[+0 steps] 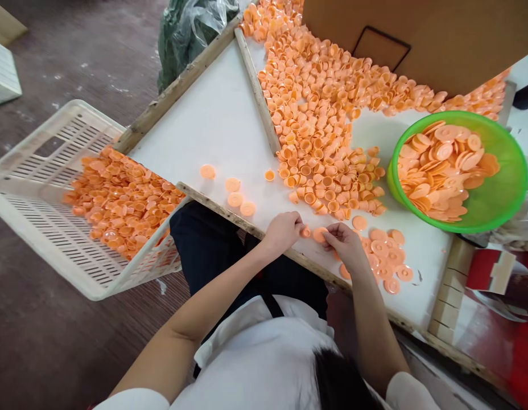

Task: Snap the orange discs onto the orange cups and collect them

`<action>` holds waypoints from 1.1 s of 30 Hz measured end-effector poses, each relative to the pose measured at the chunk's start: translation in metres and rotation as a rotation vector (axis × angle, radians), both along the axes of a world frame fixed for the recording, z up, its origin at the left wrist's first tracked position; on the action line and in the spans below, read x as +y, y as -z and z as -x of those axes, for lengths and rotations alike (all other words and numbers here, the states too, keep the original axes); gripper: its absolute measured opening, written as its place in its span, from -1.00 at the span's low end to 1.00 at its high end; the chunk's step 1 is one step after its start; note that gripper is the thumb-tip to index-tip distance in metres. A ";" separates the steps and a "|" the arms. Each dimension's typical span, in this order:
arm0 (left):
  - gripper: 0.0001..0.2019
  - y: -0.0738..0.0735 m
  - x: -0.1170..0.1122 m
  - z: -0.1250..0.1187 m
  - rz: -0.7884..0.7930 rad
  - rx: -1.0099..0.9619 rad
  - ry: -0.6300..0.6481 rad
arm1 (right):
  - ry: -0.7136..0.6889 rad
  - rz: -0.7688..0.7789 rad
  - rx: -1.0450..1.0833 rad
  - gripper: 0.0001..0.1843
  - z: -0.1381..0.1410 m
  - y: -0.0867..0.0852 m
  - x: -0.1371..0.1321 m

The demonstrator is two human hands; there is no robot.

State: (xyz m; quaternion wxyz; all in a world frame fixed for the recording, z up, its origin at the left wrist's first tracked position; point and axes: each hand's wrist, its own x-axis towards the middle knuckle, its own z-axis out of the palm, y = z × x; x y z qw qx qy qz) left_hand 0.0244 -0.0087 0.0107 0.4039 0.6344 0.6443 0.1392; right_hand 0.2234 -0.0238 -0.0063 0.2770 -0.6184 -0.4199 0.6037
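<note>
Near the table's front edge, my left hand (283, 232) is closed with its fingertips on a small orange toy cup (305, 232). Just to its right, my right hand (344, 242) pinches a round orange saucer (320, 234) by its edge. Cup and saucer are close together, with a slim gap between them. Beside my right wrist lies a loose group of orange saucers (386, 254). Beyond my hands spreads a big heap of orange cups (317, 142). Several saucers (235, 199) lie left of my left hand, and a single cup (269, 175) sits apart from the heap.
A green bowl (514, 182) of saucers stands at the right. To the left, a white slatted basket (31, 222) holds many orange pieces (123, 199). Wooden strips (178, 85) edge the white table (204, 114). A cardboard box (438, 45) rises at the back.
</note>
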 end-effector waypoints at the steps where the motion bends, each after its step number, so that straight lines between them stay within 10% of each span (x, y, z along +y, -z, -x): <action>1: -0.89 0.000 -0.002 0.001 -0.004 -0.022 -0.024 | 0.001 -0.002 0.001 -0.58 0.000 -0.002 0.000; 8: -0.81 0.010 -0.011 0.005 0.100 -0.299 -0.108 | -0.026 -0.022 0.025 -0.63 0.026 -0.012 0.000; 33: -0.92 0.006 0.028 0.006 0.476 -0.265 0.003 | -0.313 0.147 -0.182 -0.67 0.036 -0.004 0.035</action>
